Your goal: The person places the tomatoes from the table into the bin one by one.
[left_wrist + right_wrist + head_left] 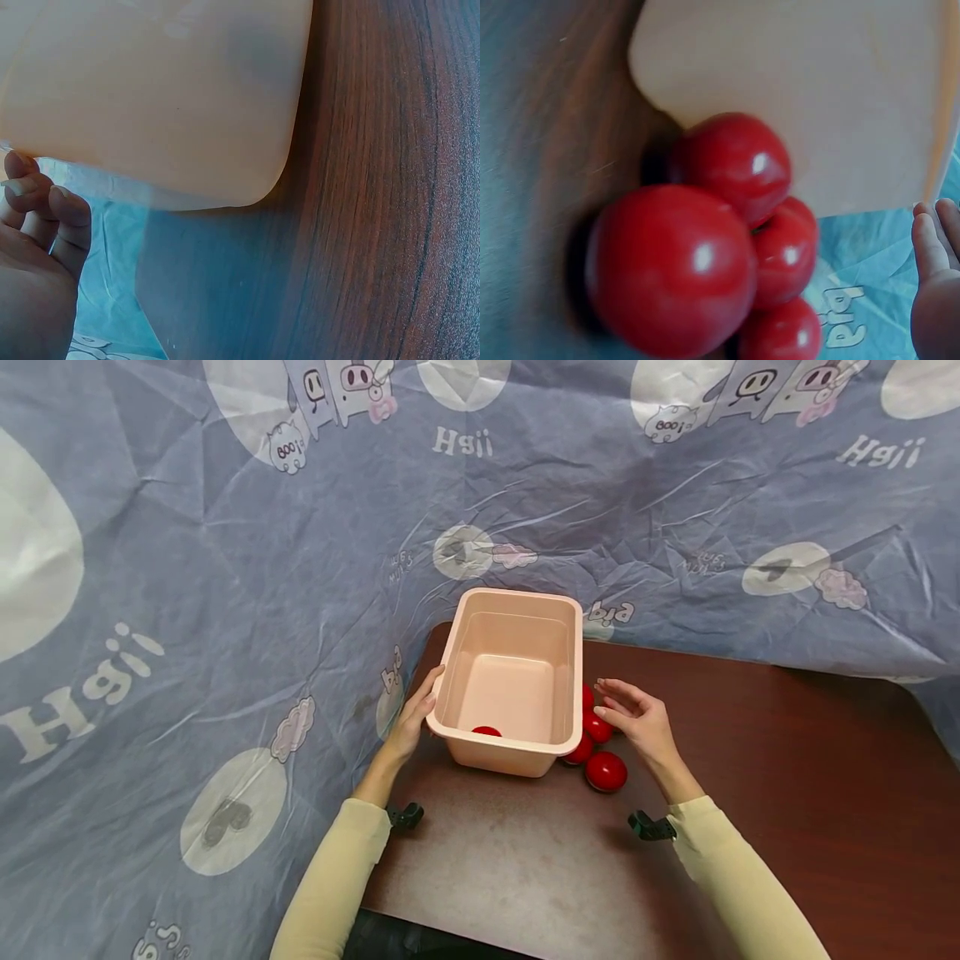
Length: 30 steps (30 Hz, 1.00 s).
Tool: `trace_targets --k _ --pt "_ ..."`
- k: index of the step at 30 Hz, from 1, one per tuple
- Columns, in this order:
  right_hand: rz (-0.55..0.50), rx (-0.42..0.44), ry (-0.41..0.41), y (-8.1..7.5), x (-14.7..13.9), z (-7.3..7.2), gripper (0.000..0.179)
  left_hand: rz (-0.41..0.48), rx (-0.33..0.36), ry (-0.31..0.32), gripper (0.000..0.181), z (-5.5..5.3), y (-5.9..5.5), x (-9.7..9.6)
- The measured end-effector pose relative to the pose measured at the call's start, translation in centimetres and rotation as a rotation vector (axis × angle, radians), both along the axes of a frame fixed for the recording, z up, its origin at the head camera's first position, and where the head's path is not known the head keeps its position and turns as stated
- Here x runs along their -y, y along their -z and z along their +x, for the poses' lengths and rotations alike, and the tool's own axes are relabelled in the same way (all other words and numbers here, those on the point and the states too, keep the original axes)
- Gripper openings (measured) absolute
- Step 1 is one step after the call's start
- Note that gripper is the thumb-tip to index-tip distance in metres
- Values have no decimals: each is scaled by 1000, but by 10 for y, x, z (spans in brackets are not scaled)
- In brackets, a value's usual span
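A pale pink plastic basin (pixel 517 747) stands on the table, with part of a red tomato (pixel 486 731) showing inside behind the near wall. My left hand (pixel 411 717) holds the basin's left rim; in the left wrist view its bent fingers (pixel 70 206) meet the rim. Several glossy red tomatoes lie along the basin's right side, the nearest tomato (pixel 606 772) a little apart from the wall. Just right of a farther tomato (pixel 597 727) is my right hand (pixel 637 718), fingers loosely bent towards the basin and nothing in its grasp.
The brown wooden table (pixel 795 793) extends to the right. Blue printed fabric (pixel 315 568) hangs along the left and far sides, close behind the basin. Dark wrist mounts (pixel 651 827) sit at both cuffs.
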State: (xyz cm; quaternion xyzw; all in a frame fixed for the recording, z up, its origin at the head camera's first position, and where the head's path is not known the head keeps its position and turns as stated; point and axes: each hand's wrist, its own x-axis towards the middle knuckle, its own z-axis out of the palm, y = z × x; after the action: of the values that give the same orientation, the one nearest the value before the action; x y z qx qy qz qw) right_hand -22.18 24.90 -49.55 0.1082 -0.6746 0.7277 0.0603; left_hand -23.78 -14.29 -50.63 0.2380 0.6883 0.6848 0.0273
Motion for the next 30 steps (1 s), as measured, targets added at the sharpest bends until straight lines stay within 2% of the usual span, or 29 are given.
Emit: trace_targets --k 8,12,15,19,23,26,30 --pt "-14 23 13 19 -12 5 56 0 6 -8 56 0 -2 -1" --pt "9 58 39 29 -20 8 57 9 4 -1 56 -1 1 0" --pt "26 81 70 38 -27 13 58 14 -3 0 56 -5 11 1" --pt "-10 98 106 52 -39 20 58 21 -16 -7 54 -14 26 0" --pt "-68 109 105 66 -44 28 59 10 -1 -1 55 -8 11 0" --pt "-53 110 103 74 -44 32 59 10 8 12 56 0 -2 0" --pt "-19 95 74 86 -45 38 61 18 3 12 57 1 -1 1"
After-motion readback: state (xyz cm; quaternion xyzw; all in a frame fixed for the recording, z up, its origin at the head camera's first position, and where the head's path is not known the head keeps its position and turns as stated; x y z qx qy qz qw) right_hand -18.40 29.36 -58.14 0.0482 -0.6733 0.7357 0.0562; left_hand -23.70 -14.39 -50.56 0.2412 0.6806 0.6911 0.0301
